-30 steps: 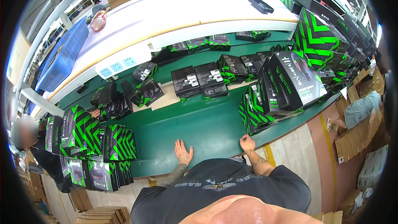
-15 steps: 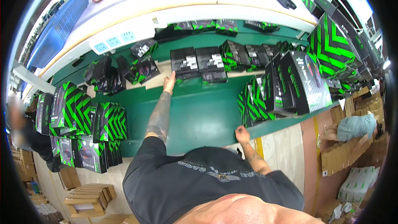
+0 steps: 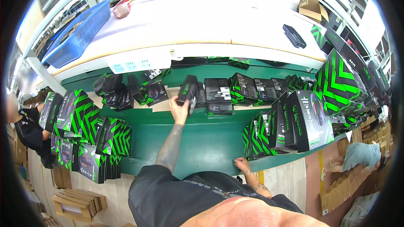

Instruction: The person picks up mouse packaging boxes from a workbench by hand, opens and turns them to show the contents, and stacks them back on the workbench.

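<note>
Above the flat green worktop (image 3: 198, 141), the left hand (image 3: 179, 110) grips a tilted black rectangular cardboard box (image 3: 188, 91); the right hand (image 3: 241, 164) is loosely curled, contents unclear. Black-and-green cardboard boxes (image 3: 309, 122) already stand grouped at right; a back row of black boxes (image 3: 219, 90) lies apart.

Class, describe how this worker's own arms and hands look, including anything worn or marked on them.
Black short sleeves cover the upper arms. The left forearm is densely tattooed; the right forearm has smaller, scattered tattoos. The left hand and right hand are gloveless.
</note>
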